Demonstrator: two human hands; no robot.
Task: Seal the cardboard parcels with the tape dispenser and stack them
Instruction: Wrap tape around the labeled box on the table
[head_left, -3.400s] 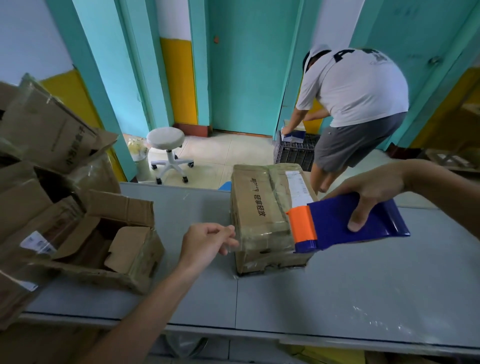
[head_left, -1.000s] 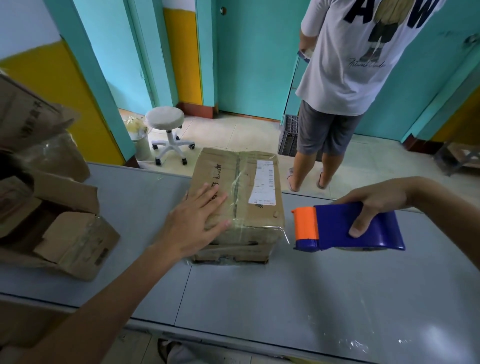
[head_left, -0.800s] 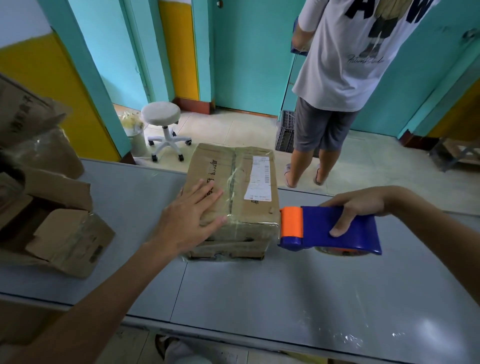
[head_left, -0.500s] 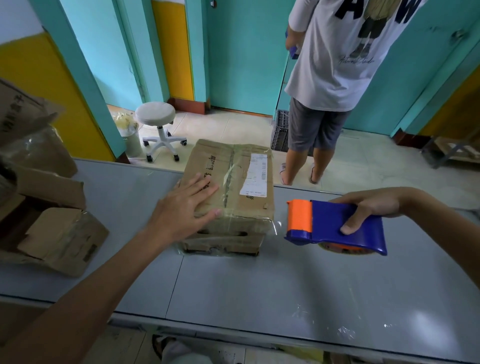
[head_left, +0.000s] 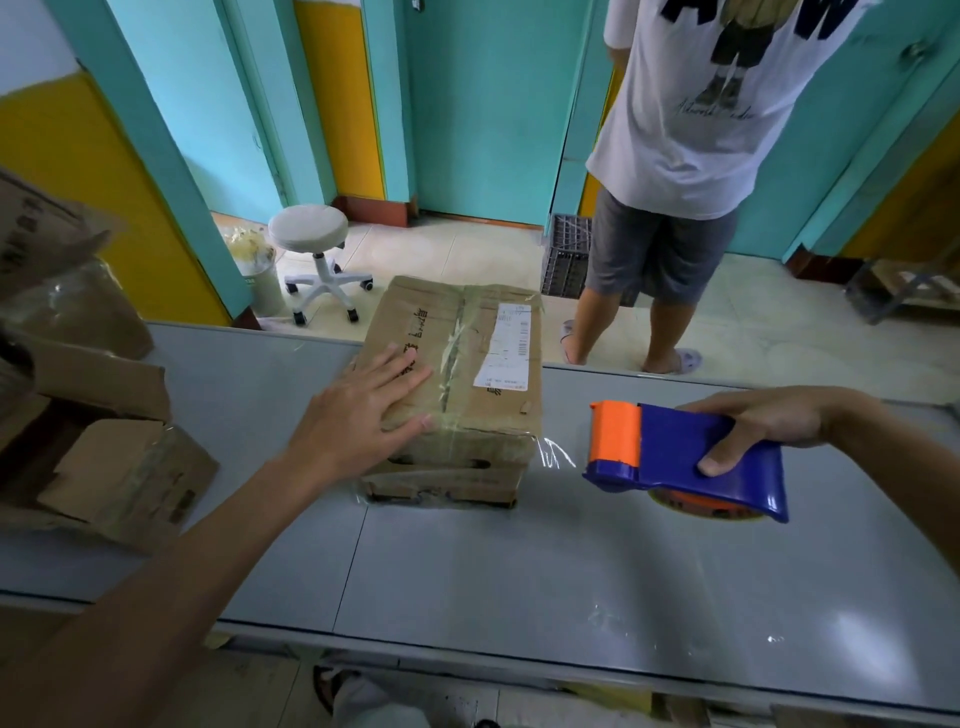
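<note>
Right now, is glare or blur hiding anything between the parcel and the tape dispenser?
Head view: parcel and tape dispenser are sharp; clear tape at the parcel's near right corner shows only as a bright glint, so its far end is unclear; soft glare patches on the table lie nearer you, right; wide-angle bending curves the frame edges.

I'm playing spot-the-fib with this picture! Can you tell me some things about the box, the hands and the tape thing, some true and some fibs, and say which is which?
1. The cardboard parcel sits on the table, with the left hand flat on top. True.
2. The tape dispenser lies alone, with nobody holding it. False: the right hand grips it, to the right of the parcel.
3. A white label is stuck on the parcel's top. True.
4. The stool on the floor is red. False: it is white.
</note>
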